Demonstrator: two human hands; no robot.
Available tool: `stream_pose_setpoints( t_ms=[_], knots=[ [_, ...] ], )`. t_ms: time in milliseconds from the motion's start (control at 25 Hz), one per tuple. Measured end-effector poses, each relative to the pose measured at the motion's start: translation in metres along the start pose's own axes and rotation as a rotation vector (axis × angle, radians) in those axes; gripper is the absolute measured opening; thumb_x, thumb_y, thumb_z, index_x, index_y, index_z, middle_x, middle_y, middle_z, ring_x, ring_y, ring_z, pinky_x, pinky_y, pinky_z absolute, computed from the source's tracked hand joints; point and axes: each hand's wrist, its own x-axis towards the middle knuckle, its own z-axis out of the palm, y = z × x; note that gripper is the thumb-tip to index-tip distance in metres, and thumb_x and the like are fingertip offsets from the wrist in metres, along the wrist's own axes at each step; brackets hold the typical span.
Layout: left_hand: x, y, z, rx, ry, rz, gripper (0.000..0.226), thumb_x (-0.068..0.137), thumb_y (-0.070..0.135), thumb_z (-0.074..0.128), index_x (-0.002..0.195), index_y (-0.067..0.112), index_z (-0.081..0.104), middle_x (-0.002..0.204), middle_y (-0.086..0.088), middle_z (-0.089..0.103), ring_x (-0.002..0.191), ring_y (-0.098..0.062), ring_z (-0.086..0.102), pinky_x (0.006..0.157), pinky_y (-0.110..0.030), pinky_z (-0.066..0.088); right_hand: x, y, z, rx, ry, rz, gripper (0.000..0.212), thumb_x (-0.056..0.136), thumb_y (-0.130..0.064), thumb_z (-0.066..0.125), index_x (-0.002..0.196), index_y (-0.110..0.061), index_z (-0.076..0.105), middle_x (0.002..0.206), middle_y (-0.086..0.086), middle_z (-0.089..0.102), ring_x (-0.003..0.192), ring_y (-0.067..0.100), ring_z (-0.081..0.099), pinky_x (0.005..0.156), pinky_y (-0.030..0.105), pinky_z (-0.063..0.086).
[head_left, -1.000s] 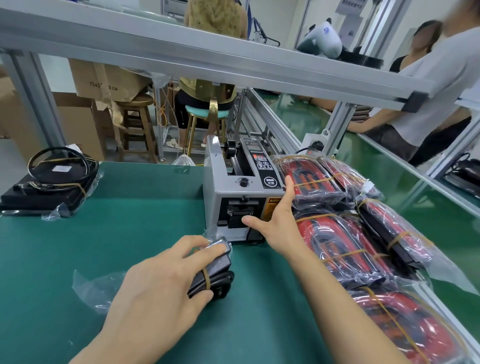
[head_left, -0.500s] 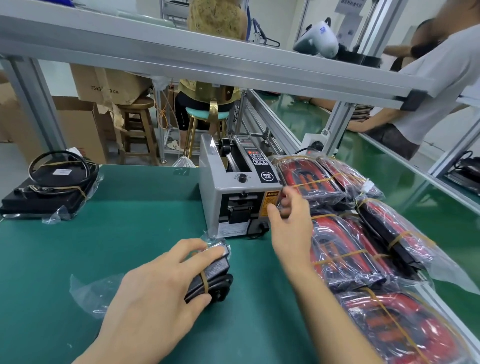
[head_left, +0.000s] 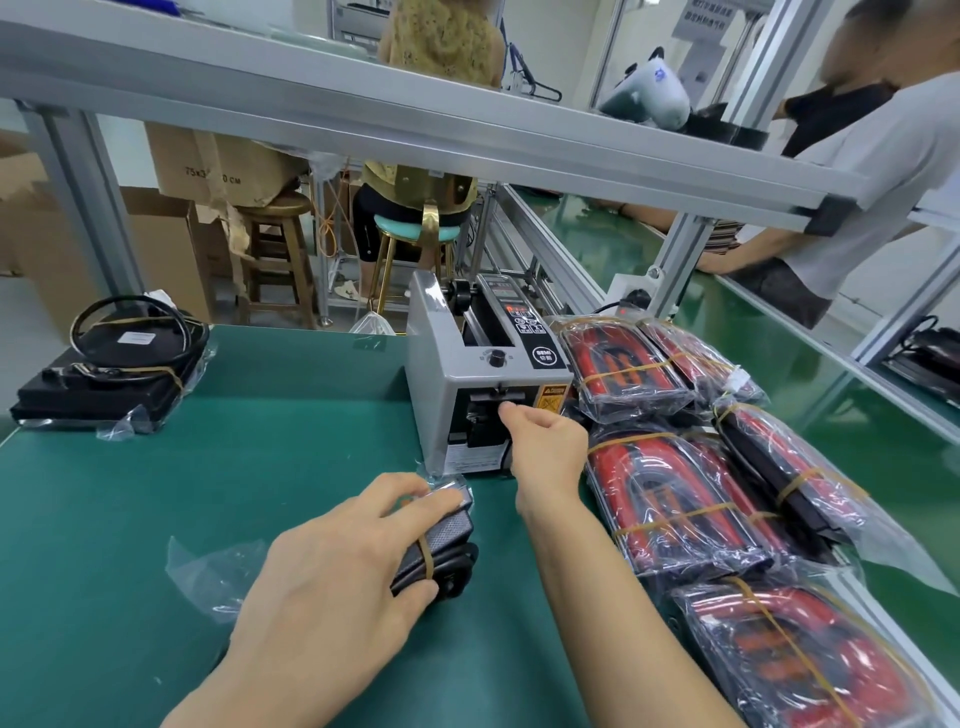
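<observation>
My left hand grips a small black bundle that lies on the green table. The bundle is bound with a rubber band and sits in a clear plastic bag. Just behind it stands a grey tape dispenser. My right hand is at the dispenser's front outlet, thumb and forefinger pinched together on the tape there. The tape itself is barely visible.
Several bagged red-and-black cable packs are piled along the table's right side. A black box with a coiled cable sits at the far left. An aluminium beam crosses overhead. A person leans on the neighbouring bench at right.
My right hand left the dispenser's right side and came back to the front outlet with its fingers pinched. My left hand stayed on the bundle.
</observation>
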Motion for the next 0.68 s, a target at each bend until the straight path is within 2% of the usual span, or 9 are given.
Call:
stream_pose_setpoints(
  t_ms=[80, 200, 320, 400, 440, 480, 560, 600, 680],
  knots=[
    [-0.001, 0.001, -0.001, 0.011, -0.004, -0.011, 0.078, 0.036, 0.032, 0.095, 0.108, 0.042, 0.067, 0.103, 0.023, 0.064, 0.063, 0.000, 0.058, 0.051, -0.005, 0.029, 0.003, -0.002, 0.004, 0.048, 0.016, 0.092, 0.018, 0.080, -0.017, 0.074, 0.066, -0.023, 0.065, 0.073, -0.002, 0.066, 0.062, 0.013, 0.049, 0.067, 0.031, 0.043],
    [-0.002, 0.002, -0.002, 0.000, 0.000, -0.036, 0.076, 0.041, 0.031, 0.092, 0.110, 0.046, 0.063, 0.107, 0.027, 0.061, 0.068, 0.001, 0.059, 0.054, -0.003, 0.024, 0.001, -0.006, 0.010, 0.114, -0.002, 0.200, 0.021, 0.081, -0.009, 0.068, 0.064, -0.016, 0.058, 0.057, -0.003, 0.047, 0.047, 0.011, 0.035, 0.046, 0.023, 0.031],
    [0.002, -0.004, 0.002, 0.016, -0.002, -0.081, 0.072, 0.064, 0.031, 0.076, 0.122, 0.060, 0.045, 0.120, 0.039, 0.048, 0.095, 0.005, 0.055, 0.062, -0.004, 0.031, -0.007, -0.013, -0.007, 0.308, -0.201, 0.336, 0.032, 0.088, -0.009, 0.061, 0.063, -0.018, 0.044, 0.048, -0.007, 0.034, 0.037, 0.006, 0.024, 0.036, 0.017, 0.020],
    [0.002, -0.010, -0.001, -0.134, 0.068, -0.112, 0.072, 0.064, 0.026, 0.074, 0.122, 0.059, 0.046, 0.119, 0.039, 0.052, 0.103, 0.006, 0.056, 0.075, -0.003, 0.035, -0.019, -0.012, -0.030, 0.589, -0.423, 0.425, 0.024, 0.091, -0.015, 0.059, 0.069, -0.019, 0.049, 0.052, -0.008, 0.039, 0.042, 0.003, 0.033, 0.046, 0.015, 0.028],
    [0.001, -0.012, -0.004, -0.291, 0.183, -0.135, 0.073, 0.061, 0.021, 0.077, 0.121, 0.056, 0.051, 0.116, 0.036, 0.057, 0.103, 0.007, 0.058, 0.082, -0.003, 0.039, -0.028, -0.010, -0.043, 0.633, -0.497, 0.408, 0.017, 0.087, -0.021, 0.061, 0.072, -0.020, 0.053, 0.057, -0.008, 0.046, 0.049, 0.003, 0.042, 0.057, 0.017, 0.033],
    [0.002, -0.013, -0.005, -0.492, 0.310, -0.166, 0.076, 0.059, 0.012, 0.081, 0.118, 0.054, 0.055, 0.114, 0.032, 0.061, 0.103, 0.007, 0.060, 0.087, -0.004, 0.041, -0.037, -0.006, -0.052, 0.602, -0.539, 0.364, 0.010, 0.080, -0.027, 0.064, 0.075, -0.021, 0.057, 0.064, -0.009, 0.054, 0.059, 0.003, 0.050, 0.067, 0.022, 0.034],
    [0.002, -0.012, 0.001, -0.867, 0.480, -0.194, 0.087, 0.055, -0.006, 0.085, 0.116, 0.050, 0.059, 0.115, 0.022, 0.065, 0.104, 0.002, 0.063, 0.089, -0.008, 0.044, -0.055, 0.000, -0.059, 0.505, -0.584, 0.292, 0.018, 0.069, -0.035, 0.067, 0.082, -0.023, 0.067, 0.084, -0.008, 0.066, 0.083, 0.005, 0.057, 0.082, 0.031, 0.032],
    [0.001, -0.008, 0.007, -0.969, 0.531, -0.182, 0.089, 0.053, -0.008, 0.082, 0.118, 0.048, 0.058, 0.117, 0.018, 0.065, 0.105, -0.001, 0.063, 0.090, -0.011, 0.046, -0.064, 0.001, -0.058, 0.499, -0.602, 0.263, 0.025, 0.069, -0.036, 0.067, 0.089, -0.022, 0.071, 0.094, -0.006, 0.068, 0.091, 0.007, 0.056, 0.084, 0.034, 0.030],
    [-0.003, 0.003, 0.020, -1.044, 0.588, -0.203, 0.095, 0.052, -0.010, 0.078, 0.123, 0.048, 0.053, 0.121, 0.013, 0.062, 0.107, -0.006, 0.063, 0.091, -0.016, 0.048, -0.076, -0.002, -0.055, 0.521, -0.633, 0.194, 0.026, 0.072, -0.035, 0.065, 0.091, -0.020, 0.073, 0.095, -0.002, 0.068, 0.088, 0.009, 0.057, 0.082, 0.036, 0.034]
  ],
)
